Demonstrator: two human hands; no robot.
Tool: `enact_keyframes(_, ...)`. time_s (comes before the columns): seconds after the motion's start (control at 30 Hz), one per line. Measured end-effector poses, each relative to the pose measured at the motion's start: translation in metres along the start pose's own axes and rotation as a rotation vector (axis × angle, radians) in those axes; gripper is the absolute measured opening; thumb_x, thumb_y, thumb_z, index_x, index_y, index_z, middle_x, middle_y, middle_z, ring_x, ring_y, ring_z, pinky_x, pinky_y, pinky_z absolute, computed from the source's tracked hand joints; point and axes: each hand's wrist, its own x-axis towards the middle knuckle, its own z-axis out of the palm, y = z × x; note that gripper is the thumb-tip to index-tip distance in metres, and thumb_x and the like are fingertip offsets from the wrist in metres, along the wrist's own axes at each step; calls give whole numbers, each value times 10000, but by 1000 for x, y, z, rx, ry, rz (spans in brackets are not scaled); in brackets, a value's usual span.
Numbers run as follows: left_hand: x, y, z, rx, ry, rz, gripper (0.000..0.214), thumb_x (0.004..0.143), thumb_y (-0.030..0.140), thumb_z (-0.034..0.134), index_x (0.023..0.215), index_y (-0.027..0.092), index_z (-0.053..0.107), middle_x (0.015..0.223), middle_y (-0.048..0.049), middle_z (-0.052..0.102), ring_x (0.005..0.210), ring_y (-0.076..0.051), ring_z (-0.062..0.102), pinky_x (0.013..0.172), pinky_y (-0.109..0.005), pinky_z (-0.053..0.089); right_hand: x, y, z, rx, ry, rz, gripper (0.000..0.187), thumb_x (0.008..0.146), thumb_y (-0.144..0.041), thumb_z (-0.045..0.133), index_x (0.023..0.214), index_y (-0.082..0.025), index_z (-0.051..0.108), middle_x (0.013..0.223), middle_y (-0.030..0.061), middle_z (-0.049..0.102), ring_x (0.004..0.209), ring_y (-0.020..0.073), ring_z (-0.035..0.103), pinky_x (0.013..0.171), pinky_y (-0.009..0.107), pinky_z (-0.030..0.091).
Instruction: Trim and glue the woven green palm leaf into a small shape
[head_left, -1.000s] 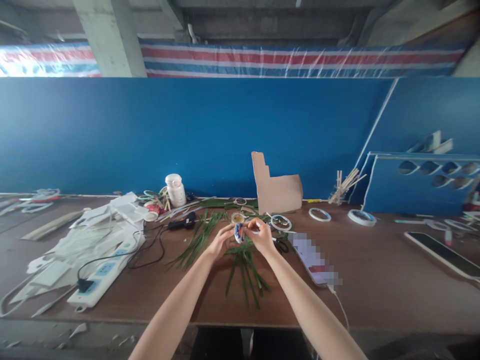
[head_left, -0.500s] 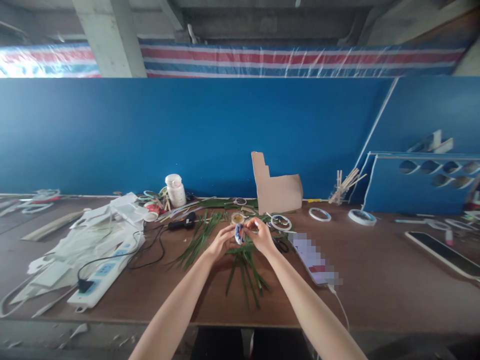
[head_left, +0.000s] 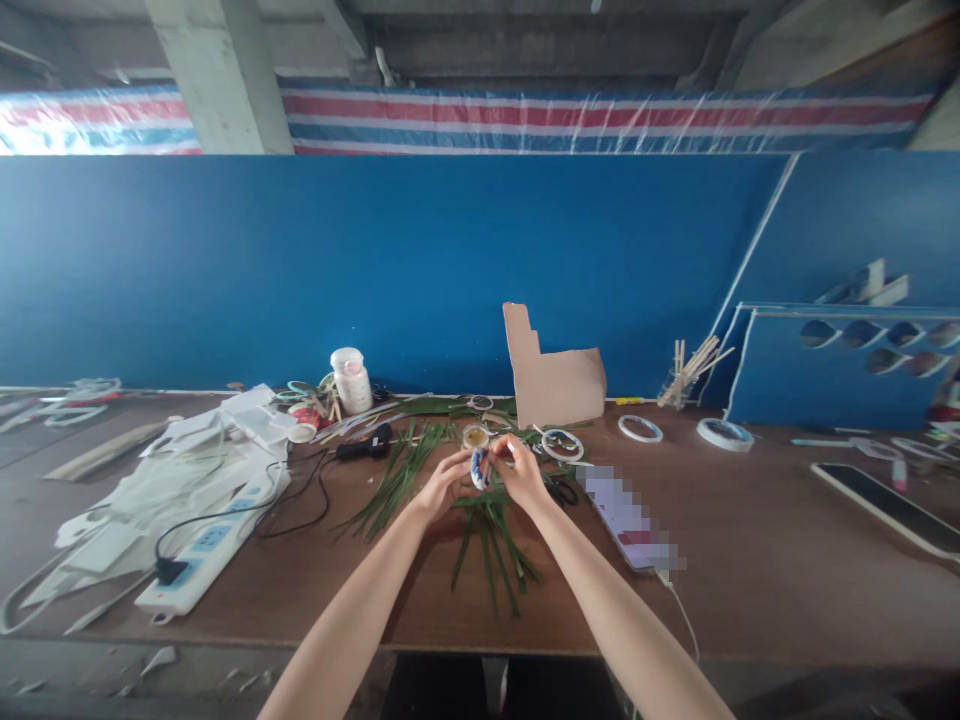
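In front of me, above the table, my left hand (head_left: 444,486) is closed around a small blue-and-white roll (head_left: 479,468). The fingers of my right hand (head_left: 519,472) are pinched together at the roll's right edge; whatever lies between them is too small to make out. Long green leaf strips (head_left: 491,548) spread on the table below my hands. More green strips (head_left: 401,485) lie to the left. Just beyond the roll is a small round container (head_left: 475,436) with yellowish contents. Black-handled scissors (head_left: 561,490) rest right of my right hand, partly hidden by it.
A white power strip (head_left: 214,540), a black glue gun (head_left: 365,442) and white scraps (head_left: 169,470) lie to the left. Cardboard (head_left: 562,385) leans on the blue panel (head_left: 420,260). White tape rings (head_left: 640,429) and a phone (head_left: 622,520) with a cable are on the right.
The blue-and-white roll has turned slightly in my fingers, showing more of its white side. My right-hand fingers have shifted a little; both arms stay nearly in place.
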Motion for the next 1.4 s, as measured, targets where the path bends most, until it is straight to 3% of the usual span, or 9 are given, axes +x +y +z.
enact_keyframes(0.53,1,3,0,4,64,21,422,738,315,645,1124,154,586,956,-88,688,757,-218,659,663,-314,491,0,-5,-2,14,1,-11,57,790,-257,488,782,-203,474,782,2,564,727,151,556,689,262,439)
enact_keyframes(0.77,3,7,-2,23,100,71,445,756,362,627,1149,161,573,970,-90,684,737,-212,662,649,-298,489,1,-8,-5,-15,82,-26,88,796,-283,483,768,-200,486,758,2,552,707,148,525,698,262,417)
enact_keyframes(1.0,3,7,-5,-21,84,98,452,766,373,614,1155,149,556,989,-94,673,760,-212,659,642,-287,490,6,10,-14,-72,290,12,135,775,-333,512,762,-200,497,722,11,565,680,164,534,680,275,426)
enact_keyframes(1.17,3,5,-6,-21,58,88,448,764,368,617,1143,136,553,948,-94,675,756,-222,668,602,-260,489,7,24,-28,-229,535,193,128,725,-328,523,743,-203,502,698,26,597,659,196,555,689,310,413)
enact_keyframes(1.27,3,3,-6,-20,47,89,449,753,370,631,1132,138,556,959,-98,678,756,-229,675,598,-261,494,8,27,-33,-300,586,279,84,707,-291,499,716,-207,496,698,42,610,676,215,565,706,327,401)
enact_keyframes(1.4,2,2,-5,-15,30,72,447,740,366,646,1115,138,560,951,-105,683,746,-231,679,602,-272,498,9,31,-34,-328,582,283,70,701,-279,480,699,-209,488,686,50,609,677,221,569,698,330,394)
